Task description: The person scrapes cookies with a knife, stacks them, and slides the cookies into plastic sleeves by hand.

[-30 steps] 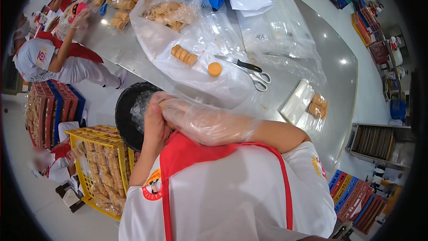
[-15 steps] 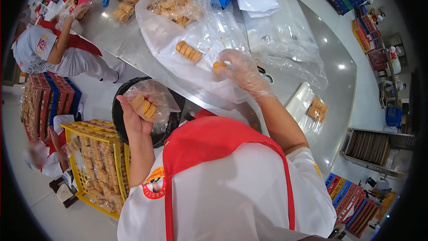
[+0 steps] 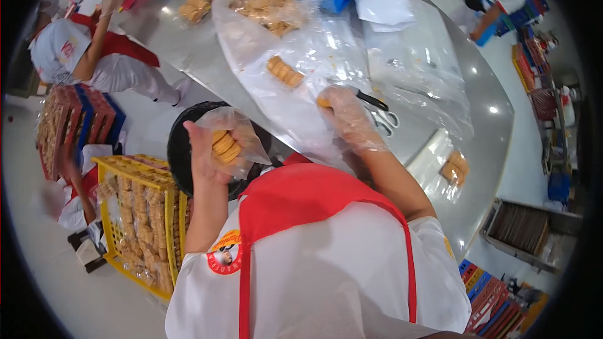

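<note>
Partly, the right hand (image 3: 347, 115) hides its pinched biscuit (image 3: 323, 101); bag (image 3: 247, 140) obscures left hand (image 3: 205, 153), whose grip I can't tell.

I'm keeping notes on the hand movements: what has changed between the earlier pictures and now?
The gloved right hand has left the left hand and moved forward and right over the table, taking hold of the single round cookie. The left hand, with the bag of cookies, remains over the black bin. The scissors and cookie row stayed put.
</note>
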A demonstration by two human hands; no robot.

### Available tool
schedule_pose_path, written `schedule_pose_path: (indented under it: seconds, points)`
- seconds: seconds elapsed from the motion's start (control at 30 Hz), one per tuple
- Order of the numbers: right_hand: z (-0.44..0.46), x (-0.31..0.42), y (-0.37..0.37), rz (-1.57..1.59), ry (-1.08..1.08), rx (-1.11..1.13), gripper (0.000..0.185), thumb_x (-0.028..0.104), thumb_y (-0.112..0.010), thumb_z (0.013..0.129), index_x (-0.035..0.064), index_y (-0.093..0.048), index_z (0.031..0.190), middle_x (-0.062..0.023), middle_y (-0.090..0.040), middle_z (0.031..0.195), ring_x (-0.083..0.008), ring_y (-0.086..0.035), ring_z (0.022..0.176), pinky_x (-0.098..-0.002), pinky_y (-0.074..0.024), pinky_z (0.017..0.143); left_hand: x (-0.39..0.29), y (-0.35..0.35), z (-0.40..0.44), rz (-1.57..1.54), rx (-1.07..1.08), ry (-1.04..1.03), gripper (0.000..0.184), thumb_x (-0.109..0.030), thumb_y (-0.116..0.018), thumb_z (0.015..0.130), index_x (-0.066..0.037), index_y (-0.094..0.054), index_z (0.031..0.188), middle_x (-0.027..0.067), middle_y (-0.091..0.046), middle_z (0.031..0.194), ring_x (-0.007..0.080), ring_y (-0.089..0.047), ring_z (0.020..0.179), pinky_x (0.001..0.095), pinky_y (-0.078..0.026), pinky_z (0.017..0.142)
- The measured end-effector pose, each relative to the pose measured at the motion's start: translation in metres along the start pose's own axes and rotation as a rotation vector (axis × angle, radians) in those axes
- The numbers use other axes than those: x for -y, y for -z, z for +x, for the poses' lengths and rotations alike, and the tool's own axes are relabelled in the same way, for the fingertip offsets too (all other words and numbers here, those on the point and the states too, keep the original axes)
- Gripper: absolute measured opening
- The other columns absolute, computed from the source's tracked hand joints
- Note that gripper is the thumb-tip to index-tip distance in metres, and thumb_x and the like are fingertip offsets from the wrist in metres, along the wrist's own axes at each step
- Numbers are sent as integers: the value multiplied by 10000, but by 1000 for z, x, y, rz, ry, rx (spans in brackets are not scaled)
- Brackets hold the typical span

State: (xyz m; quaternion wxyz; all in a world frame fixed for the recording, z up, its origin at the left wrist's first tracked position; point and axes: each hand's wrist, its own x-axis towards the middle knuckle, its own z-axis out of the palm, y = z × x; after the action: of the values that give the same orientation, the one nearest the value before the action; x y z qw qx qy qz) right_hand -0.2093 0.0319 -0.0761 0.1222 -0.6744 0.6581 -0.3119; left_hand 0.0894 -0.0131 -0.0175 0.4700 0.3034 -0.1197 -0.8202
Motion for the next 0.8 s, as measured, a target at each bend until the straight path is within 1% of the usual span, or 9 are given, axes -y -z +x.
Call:
schedule_pose_path:
  seconds: [0.03, 0.2, 0.23, 0.3, 0.4, 0.5, 0.6, 0.7, 0.8]
  points:
    - [1, 1, -2, -15, -10, 14, 200, 97, -696, 794, 47, -612, 969, -190, -635, 957, -393, -585, 981, -464, -465, 885, -2, -1, 1, -102, 324, 105, 704, -733, -404, 912, -46, -542, 977, 78, -527, 893, 221, -489, 770, 378, -458, 693]
    - [4, 5, -5, -178, -58, 38, 205, 102, -694, 794, 46, -616, 975, -205, -635, 965, -405, -591, 950, -460, -472, 876, -2, -5, 3, -157, 249, 63, 733, -771, -454, 860, -54, -536, 988, 55, -486, 882, 210, -468, 802, 347, -422, 736]
    - [2, 5, -7, -144, -45, -13, 200, 100, -687, 797, 50, -605, 973, -195, -634, 975, -392, -599, 926, -457, -479, 845, -3, -5, 6, -159, 361, 70, 757, -794, -431, 851, -56, -535, 988, 52, -482, 887, 209, -467, 810, 349, -424, 741]
    - [2, 4, -5, -89, -30, -121, 190, 96, -672, 804, 58, -582, 967, -176, -633, 994, -367, -615, 878, -452, -494, 784, -3, -9, 3, -145, 367, 53, 769, -804, -420, 846, -56, -534, 986, 52, -483, 890, 209, -469, 809, 350, -426, 742]
    - [2, -7, -4, 672, -384, -227, 214, 77, -670, 843, 71, -569, 1032, -123, -634, 1013, -278, -647, 871, -372, -525, 727, -3, -13, -1, -82, 360, 42, 769, -805, -415, 848, -56, -533, 983, 56, -485, 897, 208, -478, 809, 351, -430, 747]
    - [7, 14, 34, 1468, -653, -140, 272, 70, -670, 873, 86, -548, 1115, -84, -626, 1044, -212, -652, 896, -305, -538, 745, -2, -10, 0, -14, 315, 35, 766, -797, -427, 848, -50, -536, 974, 62, -500, 886, 209, -499, 792, 355, -442, 733]
    - [2, 30, 52, 1622, -525, -49, 372, 44, -686, 859, 92, -527, 1193, -92, -613, 1117, -212, -635, 980, -309, -551, 774, 4, -9, 3, -33, 195, -2, 732, -766, -479, 845, -52, -554, 993, 74, -557, 887, 224, -563, 782, 376, -490, 726]
    - [0, 98, 84, 1450, -157, -107, 405, 66, -696, 864, 84, -516, 1226, -108, -580, 1196, -243, -608, 1031, -356, -544, 784, 10, 5, 11, 13, 191, -51, 681, -712, -554, 844, -63, -586, 1047, 84, -624, 918, 239, -627, 791, 395, -542, 737]
    - [-7, 139, 112, 1115, -35, 10, 481, 37, -697, 862, 85, -501, 1299, -106, -559, 1256, -219, -571, 1117, -374, -528, 867, 15, -17, 3, 112, 60, -169, 653, -682, -560, 864, -53, -585, 1037, 75, -619, 896, 219, -626, 789, 375, -541, 726]
